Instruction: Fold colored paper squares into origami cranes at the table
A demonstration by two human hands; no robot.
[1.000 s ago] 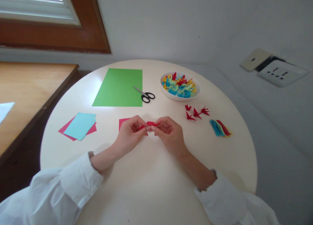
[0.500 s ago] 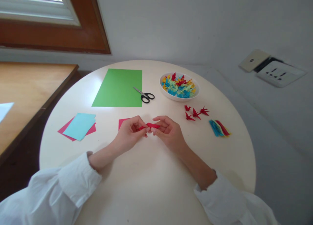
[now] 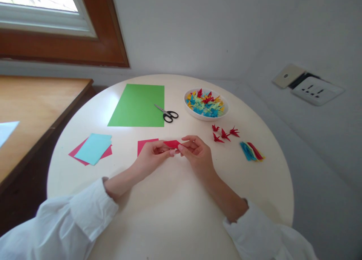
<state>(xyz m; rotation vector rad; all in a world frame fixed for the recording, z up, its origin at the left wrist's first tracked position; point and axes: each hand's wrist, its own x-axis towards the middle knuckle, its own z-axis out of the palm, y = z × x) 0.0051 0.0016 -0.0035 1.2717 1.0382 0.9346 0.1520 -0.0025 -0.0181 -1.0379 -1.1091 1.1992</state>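
Between my hands is a small folded red paper (image 3: 171,143), raised a little over the table. My left hand (image 3: 150,153) is closed on its left end. My right hand (image 3: 197,153) pinches its right end with thumb and fingers, the other fingers curled behind. A flat red paper square (image 3: 144,145) lies on the table, partly covered by my left hand. To the right of my right hand lie several folded red paper cranes (image 3: 224,134). How the paper's lower folds run is hidden by my fingers.
Scissors (image 3: 167,115) rest partly on a green sheet (image 3: 138,105). A white bowl (image 3: 207,118) of colourful paper cranes stands at the back right. Folded coloured paper strips (image 3: 251,151) lie at right, light blue and red sheets (image 3: 93,148) at left, on the round white table (image 3: 169,214).
The red paper has turned in my fingers and now shows a broader flat face. My fingers have shifted along it. The whole view has tilted slightly up.
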